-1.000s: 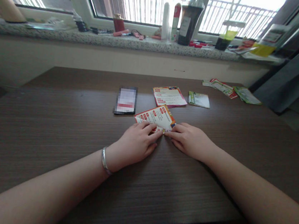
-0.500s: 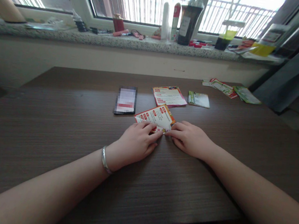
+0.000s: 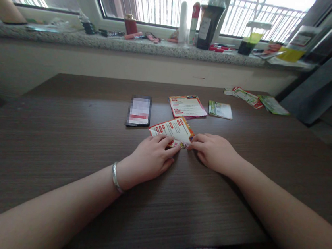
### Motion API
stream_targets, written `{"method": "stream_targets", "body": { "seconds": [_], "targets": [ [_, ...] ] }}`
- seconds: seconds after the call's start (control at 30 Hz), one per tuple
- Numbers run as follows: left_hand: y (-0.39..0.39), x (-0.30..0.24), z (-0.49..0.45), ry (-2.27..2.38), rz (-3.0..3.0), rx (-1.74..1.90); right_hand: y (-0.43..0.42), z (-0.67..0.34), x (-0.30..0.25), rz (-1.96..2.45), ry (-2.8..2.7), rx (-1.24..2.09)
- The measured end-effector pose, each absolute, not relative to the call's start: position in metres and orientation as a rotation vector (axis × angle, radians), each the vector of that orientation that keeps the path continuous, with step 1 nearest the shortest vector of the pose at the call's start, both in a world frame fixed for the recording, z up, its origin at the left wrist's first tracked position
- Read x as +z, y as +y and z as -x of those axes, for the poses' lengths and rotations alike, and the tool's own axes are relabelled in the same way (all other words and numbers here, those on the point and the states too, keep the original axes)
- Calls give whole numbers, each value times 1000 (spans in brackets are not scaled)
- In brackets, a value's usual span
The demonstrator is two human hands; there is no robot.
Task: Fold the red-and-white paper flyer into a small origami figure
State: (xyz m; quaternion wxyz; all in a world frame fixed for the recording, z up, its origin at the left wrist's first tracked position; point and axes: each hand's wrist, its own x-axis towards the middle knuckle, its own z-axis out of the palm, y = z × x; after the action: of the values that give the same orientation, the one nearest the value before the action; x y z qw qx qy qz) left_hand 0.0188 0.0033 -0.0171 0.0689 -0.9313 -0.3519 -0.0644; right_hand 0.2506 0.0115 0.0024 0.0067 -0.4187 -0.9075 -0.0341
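A printed paper leaflet (image 3: 175, 128) with a red and orange border lies slantwise on the table in front of me. Its near edge looks folded over, partly hidden beneath my fingers. My left hand (image 3: 155, 155), a silver bangle at its wrist, rests on the leaflet's near left part with fingers stretched out and pressing down. At the right near corner, my right hand (image 3: 211, 150) has its thumb and fingers drawn together on the paper's edge. Just behind lies a stack of similar leaflets (image 3: 187, 106), close to the far edge of the one under my hands.
A phone (image 3: 139, 111) with a blurred screen lies left of the stack. Small green-and-white cards (image 3: 220, 110) sit to the right, with more coloured slips (image 3: 248, 98) at the table's far right. Bottles and a dark lidded cup (image 3: 209, 25) line the stone windowsill (image 3: 162, 50).
My right hand has shifted slightly right and away from me along the leaflet's edge, leaving a wider gap between the hands. My left hand stays in place.
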Motion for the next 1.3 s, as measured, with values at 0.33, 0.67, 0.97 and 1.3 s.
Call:
{"method": "stream_targets", "body": {
  "seconds": [0.33, 0.67, 0.97, 1.3],
  "targets": [
    [3, -17, -19, -1055, 2820, -209, 11, -259, 9, 1478, -2821, -137],
    [3, -18, -18, -1060, 2812, -192, 13, -269, 12, 1567, -2809, -112],
    [3, -19, -16, -1073, 2815, -200, 13, -273, 14, 1566, -2814, -99],
    [2, -17, -17, -1074, 2814, -211, 31, -276, -21, 1444, -2453, 124]
  ]
}}
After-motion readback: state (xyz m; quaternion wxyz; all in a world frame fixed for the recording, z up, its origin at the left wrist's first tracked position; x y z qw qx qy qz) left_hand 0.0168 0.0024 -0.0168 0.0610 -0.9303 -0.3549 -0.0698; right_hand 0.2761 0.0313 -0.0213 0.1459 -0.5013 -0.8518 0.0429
